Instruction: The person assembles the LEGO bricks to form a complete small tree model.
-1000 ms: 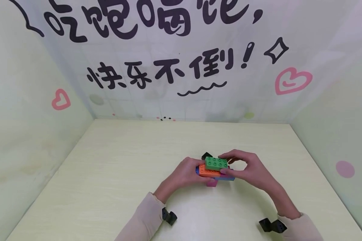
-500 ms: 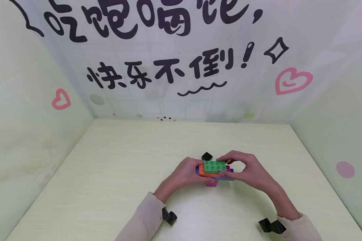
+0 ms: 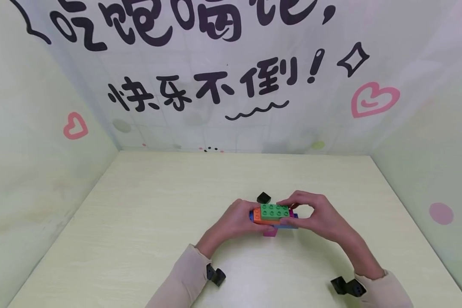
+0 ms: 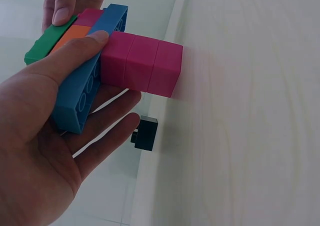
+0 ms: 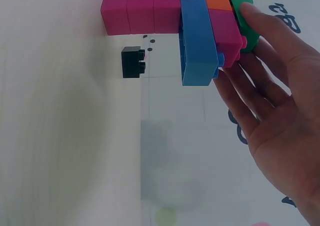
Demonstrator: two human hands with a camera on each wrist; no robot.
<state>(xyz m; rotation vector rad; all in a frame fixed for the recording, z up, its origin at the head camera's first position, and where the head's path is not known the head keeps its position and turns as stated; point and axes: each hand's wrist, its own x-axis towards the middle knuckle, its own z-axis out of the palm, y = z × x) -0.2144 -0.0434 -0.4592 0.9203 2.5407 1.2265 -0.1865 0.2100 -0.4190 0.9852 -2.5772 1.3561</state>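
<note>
A toy building brick build stands on the table, its base a column of magenta bricks (image 4: 142, 61). Across the column lies a long blue brick (image 4: 75, 106). An orange brick (image 3: 257, 215) and another magenta brick (image 5: 226, 33) sit side by side over the blue one. On top is a green brick (image 3: 275, 212), lying level against the orange one. With thumb in front and fingers behind, my left hand (image 3: 235, 220) grips the build's left side. My right hand (image 3: 315, 214) pinches the green brick between thumb and fingers at its right end.
A small black brick (image 3: 263, 198) stands on the table (image 3: 158, 192) just behind the build. Printed walls (image 3: 231, 132) close off the back and both sides. Black wrist devices (image 3: 215, 275) sit at both cuffs.
The green brick has come down and slightly left, from tilted to level on the orange brick, with my right hand following. My left hand keeps its grip. The head view has shifted slightly.
</note>
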